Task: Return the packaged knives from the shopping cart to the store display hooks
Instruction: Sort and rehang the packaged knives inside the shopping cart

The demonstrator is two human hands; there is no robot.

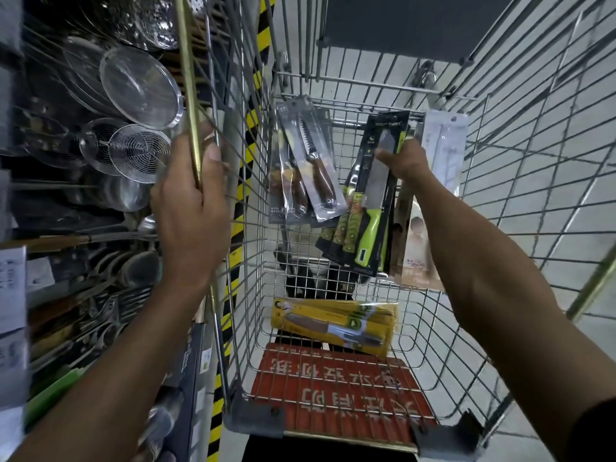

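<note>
Flat, cool light, source out of view. Floor tiles (596,321) bright; strainers (140,91) on left dim, small glints on mesh. Sheen on knife packs (370,195), centre sharp. Cart (253,420) wires bow near edges, wide-angle. Left border and bottom corners smeared, soft.

Wire skimmer (140,156), round strainer (141,91), perhaps ladles (146,225)

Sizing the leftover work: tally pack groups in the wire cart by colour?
Clear packs of brown-handled knives: 1
Black card packs of green-handled knives, gripped by right hand: 1
Yellow card packs: 1
White flat pack: 1
Pale printed card pack: 1
Total: 5 groups; overlap hides per-pack counts.
Left hand grips the brass-coloured rail.
</note>
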